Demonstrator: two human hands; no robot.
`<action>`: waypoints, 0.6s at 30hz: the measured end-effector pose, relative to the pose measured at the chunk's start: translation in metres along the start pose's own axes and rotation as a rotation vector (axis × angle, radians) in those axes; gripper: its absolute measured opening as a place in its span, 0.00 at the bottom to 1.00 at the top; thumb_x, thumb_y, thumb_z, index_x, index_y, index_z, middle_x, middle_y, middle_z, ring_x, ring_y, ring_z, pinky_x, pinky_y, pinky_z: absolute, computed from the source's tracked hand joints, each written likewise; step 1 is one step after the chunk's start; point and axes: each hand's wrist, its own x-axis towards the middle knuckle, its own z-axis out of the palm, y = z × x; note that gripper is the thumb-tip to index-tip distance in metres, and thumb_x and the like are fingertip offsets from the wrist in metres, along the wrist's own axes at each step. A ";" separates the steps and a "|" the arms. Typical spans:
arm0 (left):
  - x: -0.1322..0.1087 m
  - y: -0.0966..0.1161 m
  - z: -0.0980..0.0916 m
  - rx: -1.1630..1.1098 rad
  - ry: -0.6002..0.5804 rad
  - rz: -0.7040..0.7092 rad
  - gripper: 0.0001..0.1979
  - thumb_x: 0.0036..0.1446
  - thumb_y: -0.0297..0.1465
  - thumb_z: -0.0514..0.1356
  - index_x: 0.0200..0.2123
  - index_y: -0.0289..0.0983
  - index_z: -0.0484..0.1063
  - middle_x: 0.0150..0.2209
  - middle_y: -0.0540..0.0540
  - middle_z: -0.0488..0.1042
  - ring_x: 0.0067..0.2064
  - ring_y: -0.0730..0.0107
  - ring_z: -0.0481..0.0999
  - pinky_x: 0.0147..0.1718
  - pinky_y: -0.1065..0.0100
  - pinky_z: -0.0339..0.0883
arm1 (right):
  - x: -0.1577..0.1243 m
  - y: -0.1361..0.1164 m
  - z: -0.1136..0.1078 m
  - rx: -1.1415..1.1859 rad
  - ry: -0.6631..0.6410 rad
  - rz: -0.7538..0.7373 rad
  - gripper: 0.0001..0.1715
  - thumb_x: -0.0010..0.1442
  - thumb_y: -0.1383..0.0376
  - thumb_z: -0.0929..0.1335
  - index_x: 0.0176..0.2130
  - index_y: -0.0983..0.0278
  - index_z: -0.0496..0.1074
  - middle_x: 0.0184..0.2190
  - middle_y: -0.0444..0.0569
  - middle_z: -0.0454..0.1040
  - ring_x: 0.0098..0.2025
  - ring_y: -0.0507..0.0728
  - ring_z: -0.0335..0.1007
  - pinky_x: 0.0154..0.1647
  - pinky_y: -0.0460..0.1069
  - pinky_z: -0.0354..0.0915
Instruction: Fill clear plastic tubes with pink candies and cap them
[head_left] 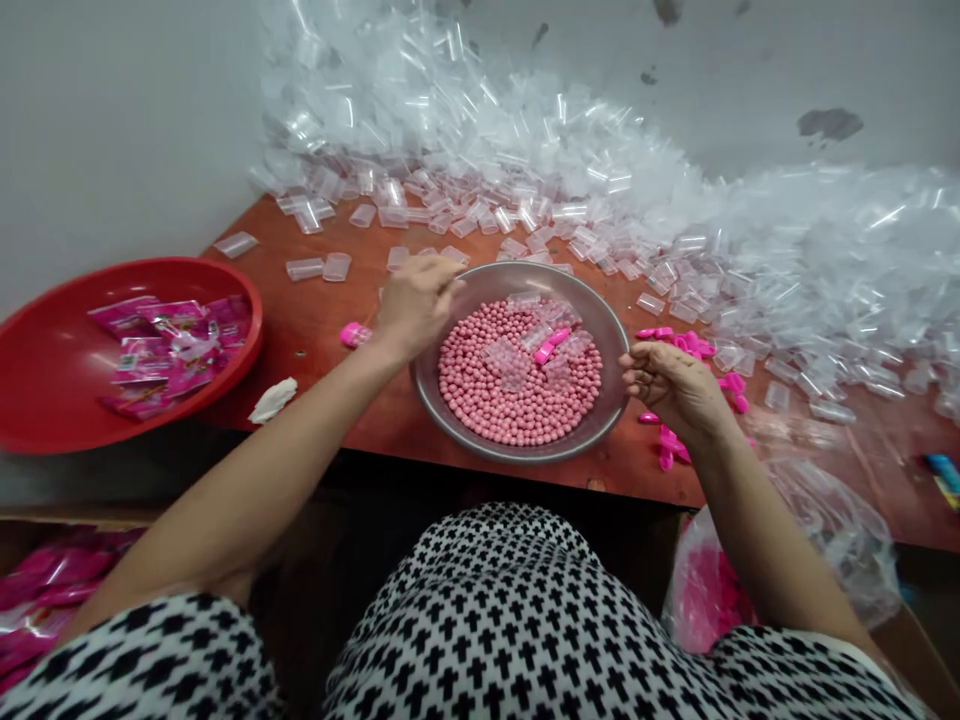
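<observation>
- Work surface: reddish wooden table [382, 425]. A grey metal bowl [592, 295] sits close to its near edge, roughly mid-length.
- Bowl contents: a layer of round pink beads [510, 415]. On top lie several clear plastic sleeves [506, 360] and one bright pink plastic clip [552, 346], toward the bowl's far and right side.
- Left hand [418, 302]: over the bowl's left rim, fingers bent and bunched narrow. I cannot tell whether anything is pinched in them.
- Right hand [675, 385]: at the bowl's right rim, fingers curled in, tips near the thumb; contents, if any, hidden from me. Loose pink clips [694, 345] lie around it on the table.
- Left of the bowl, by the left wrist: one pink-ended piece [355, 335].
- Table's far edge: a large heap of clear sleeves [525, 130] against the wall, stragglers spilling toward the bowl.
- Beyond the table's left edge: red basin [60, 350] with pink packets [180, 340] in its right half.
- Handling, my judgement: the sleeves look thin, so a light fingertip pinch should serve better than a squeeze.
- Also judged: wrists best kept clear of the rim; a knock could tip beads over the near edge. Lifting pieces straight up should disturb fewest beads.
</observation>
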 end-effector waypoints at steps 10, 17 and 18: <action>0.051 0.063 0.074 0.460 -0.607 0.200 0.19 0.64 0.29 0.44 0.52 0.33 0.68 0.48 0.32 0.74 0.49 0.49 0.74 0.39 0.59 0.66 | -0.018 -0.007 -0.040 -0.109 0.134 -0.155 0.16 0.51 0.54 0.74 0.35 0.62 0.75 0.32 0.46 0.78 0.29 0.50 0.74 0.30 0.45 0.71; 0.027 0.065 0.021 0.473 -0.674 0.334 0.19 0.62 0.39 0.54 0.51 0.33 0.69 0.44 0.39 0.77 0.44 0.56 0.75 0.42 0.63 0.64 | -0.030 0.005 -0.103 -0.929 0.182 -0.236 0.13 0.57 0.57 0.68 0.37 0.64 0.76 0.31 0.48 0.78 0.32 0.55 0.73 0.36 0.50 0.67; 0.020 0.065 0.014 0.441 -0.704 0.339 0.17 0.61 0.39 0.57 0.48 0.35 0.71 0.44 0.42 0.77 0.44 0.59 0.75 0.42 0.65 0.64 | -0.030 0.010 -0.107 -1.091 0.148 -0.232 0.13 0.58 0.59 0.67 0.38 0.64 0.76 0.32 0.49 0.78 0.33 0.56 0.73 0.37 0.51 0.66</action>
